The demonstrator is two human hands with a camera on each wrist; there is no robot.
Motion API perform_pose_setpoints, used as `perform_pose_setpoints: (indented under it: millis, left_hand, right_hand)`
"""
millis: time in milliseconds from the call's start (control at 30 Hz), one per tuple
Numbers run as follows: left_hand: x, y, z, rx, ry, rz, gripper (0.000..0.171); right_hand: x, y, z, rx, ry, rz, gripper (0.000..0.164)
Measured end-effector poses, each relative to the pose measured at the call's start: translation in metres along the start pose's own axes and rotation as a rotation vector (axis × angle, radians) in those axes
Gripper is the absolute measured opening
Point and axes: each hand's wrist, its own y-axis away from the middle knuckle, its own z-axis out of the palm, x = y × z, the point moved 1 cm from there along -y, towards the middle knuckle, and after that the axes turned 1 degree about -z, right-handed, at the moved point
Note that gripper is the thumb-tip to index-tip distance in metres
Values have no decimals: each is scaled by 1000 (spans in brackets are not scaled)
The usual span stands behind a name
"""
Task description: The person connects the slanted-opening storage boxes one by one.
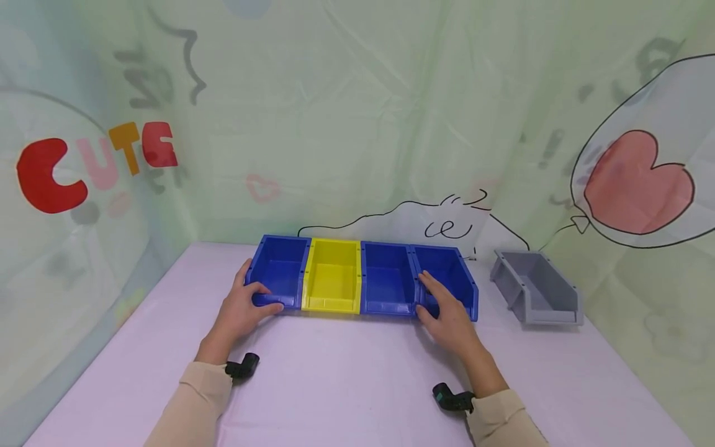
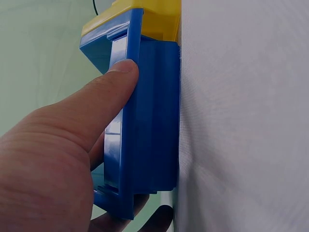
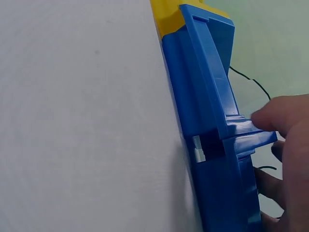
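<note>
A blue storage bin (image 1: 278, 276), a yellow bin (image 1: 332, 279), another blue bin (image 1: 389, 279) and a rightmost blue bin (image 1: 447, 267) stand side by side in a row. My left hand (image 1: 240, 310) grips the leftmost blue bin by its front left corner. In the left wrist view its thumb (image 2: 120, 72) lies on the front lip, and the other fingers are partly hidden. My right hand (image 1: 449, 320) holds the adjoining side walls of the two right-hand blue bins at the front. Its thumb (image 3: 270, 116) touches this joint in the right wrist view.
A grey bin (image 1: 550, 292) stands apart, to the right of the row. Under everything lies a pale tabletop (image 1: 335, 385). Behind it hangs a printed cloth backdrop (image 1: 335, 124). Both wrists wear black cameras.
</note>
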Motion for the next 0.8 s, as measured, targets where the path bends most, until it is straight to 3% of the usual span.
perform_pose_setpoints:
  millis: [233, 800]
  left_hand:
    - [-1, 0, 0, -3, -2, 2, 40]
    - [1, 0, -1, -11, 3, -9, 40]
  right_hand:
    - [-1, -1, -4, 144, -51, -37, 58]
    - [4, -4, -25, 384, -80, -69, 48]
